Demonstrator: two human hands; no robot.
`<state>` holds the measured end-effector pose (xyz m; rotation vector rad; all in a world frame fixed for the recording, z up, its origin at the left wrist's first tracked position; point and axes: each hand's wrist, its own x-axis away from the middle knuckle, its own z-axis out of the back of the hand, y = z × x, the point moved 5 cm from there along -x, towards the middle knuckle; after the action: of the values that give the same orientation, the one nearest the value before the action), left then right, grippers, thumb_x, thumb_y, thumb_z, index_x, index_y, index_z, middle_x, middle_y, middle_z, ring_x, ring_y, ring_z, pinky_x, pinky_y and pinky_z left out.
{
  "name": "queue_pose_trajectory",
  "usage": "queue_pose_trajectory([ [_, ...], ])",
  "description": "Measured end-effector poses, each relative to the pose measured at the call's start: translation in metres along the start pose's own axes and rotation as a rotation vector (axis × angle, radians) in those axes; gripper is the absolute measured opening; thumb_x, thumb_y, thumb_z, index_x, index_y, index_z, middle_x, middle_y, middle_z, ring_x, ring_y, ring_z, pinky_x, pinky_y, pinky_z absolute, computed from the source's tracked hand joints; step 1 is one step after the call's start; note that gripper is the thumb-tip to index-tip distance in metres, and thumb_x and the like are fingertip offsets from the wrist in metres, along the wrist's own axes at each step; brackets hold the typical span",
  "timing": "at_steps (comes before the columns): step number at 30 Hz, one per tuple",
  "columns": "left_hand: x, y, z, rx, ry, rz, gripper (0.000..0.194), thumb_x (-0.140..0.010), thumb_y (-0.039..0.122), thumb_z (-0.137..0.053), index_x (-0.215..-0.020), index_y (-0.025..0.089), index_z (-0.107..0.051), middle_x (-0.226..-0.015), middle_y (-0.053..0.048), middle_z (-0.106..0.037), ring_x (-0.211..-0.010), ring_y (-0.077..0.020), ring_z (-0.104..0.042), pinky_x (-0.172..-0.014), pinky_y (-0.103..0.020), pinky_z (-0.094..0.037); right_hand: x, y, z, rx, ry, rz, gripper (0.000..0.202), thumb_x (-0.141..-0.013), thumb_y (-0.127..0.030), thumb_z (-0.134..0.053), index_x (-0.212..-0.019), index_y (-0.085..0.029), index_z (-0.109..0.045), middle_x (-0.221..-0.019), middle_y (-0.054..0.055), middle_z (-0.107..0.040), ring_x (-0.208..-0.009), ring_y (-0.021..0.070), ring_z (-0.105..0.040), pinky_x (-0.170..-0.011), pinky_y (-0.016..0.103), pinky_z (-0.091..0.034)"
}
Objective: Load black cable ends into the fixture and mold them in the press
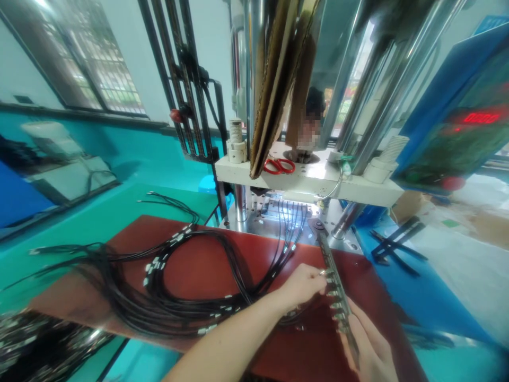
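Press (284, 181) stands ahead of both hands, columns up, lower plate just past the board. Red-brown board (191, 268) is under both hands: far edge near, beyond the left hand; right edge just outboard of the right. Bare patch well left of the left hand, inside the cable loop; narrow bare strip right of the bar. Black cable bundle (170, 305) fills most of the board left of the left hand. Toothed metal bar (337, 289) sits between the hands, long axis running away, far end tipped left and reaching past the board edge; teeth face left. Right hand (371, 342) clasps its near end, from the right. Left hand (305, 281), forearm slanting in from lower left, pinches a small shiny piece (322, 272) at the teeth.
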<state>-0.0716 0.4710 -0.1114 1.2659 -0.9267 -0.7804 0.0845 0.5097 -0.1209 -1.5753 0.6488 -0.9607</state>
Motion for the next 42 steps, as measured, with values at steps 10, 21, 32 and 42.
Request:
queue_pose_trajectory([
  [10, -0.002, -0.005, 0.004, -0.01, 0.01, -0.083, 0.02, -0.069, 0.021, -0.042, -0.053, 0.013, -0.052, -0.047, 0.002, -0.043, -0.048, -0.0095, -0.038, -0.05, -0.022, -0.026, 0.005, -0.003, -0.009, 0.174, 0.032, 0.056, 0.066, -0.067, -0.061, -0.061, -0.117, -0.017, -0.058, -0.048, -0.004, -0.048, -0.038, 0.0077, -0.035, -0.032, 0.019, -0.03],
  [21, 0.014, 0.015, 0.03, -0.237, 0.41, -0.208, 0.016, -0.091, 0.032, -0.032, -0.092, 0.019, -0.043, -0.065, 0.002, -0.043, -0.059, -0.0121, -0.04, -0.06, -0.023, -0.028, 0.004, -0.008, -0.006, 0.05, 0.049, 0.036, 0.066, -0.067, -0.054, -0.066, -0.118, -0.014, -0.057, -0.054, -0.002, -0.055, -0.038, 0.0078, -0.035, -0.034, 0.023, -0.03],
  [32, 0.004, 0.004, 0.011, 0.018, -0.041, 0.12, 0.026, -0.074, 0.03, -0.043, -0.052, 0.017, -0.038, -0.04, 0.005, -0.03, -0.035, -0.007, -0.025, -0.039, -0.023, -0.016, 0.008, -0.016, -0.005, 0.142, 0.06, 0.121, 0.058, -0.067, -0.059, -0.062, -0.11, -0.019, -0.065, -0.047, -0.001, -0.052, -0.034, 0.0099, -0.036, -0.03, 0.024, -0.031],
  [42, 0.007, 0.005, 0.013, 0.289, -0.241, 0.268, 0.024, -0.063, 0.027, -0.045, -0.05, 0.018, -0.028, -0.037, 0.006, -0.025, -0.03, -0.004, -0.017, -0.032, -0.019, -0.008, 0.009, -0.031, -0.012, 0.244, -0.068, 0.111, 0.045, -0.063, -0.052, -0.065, -0.1, -0.028, -0.07, -0.044, -0.001, -0.048, -0.033, 0.0127, -0.037, -0.03, 0.028, -0.037],
])
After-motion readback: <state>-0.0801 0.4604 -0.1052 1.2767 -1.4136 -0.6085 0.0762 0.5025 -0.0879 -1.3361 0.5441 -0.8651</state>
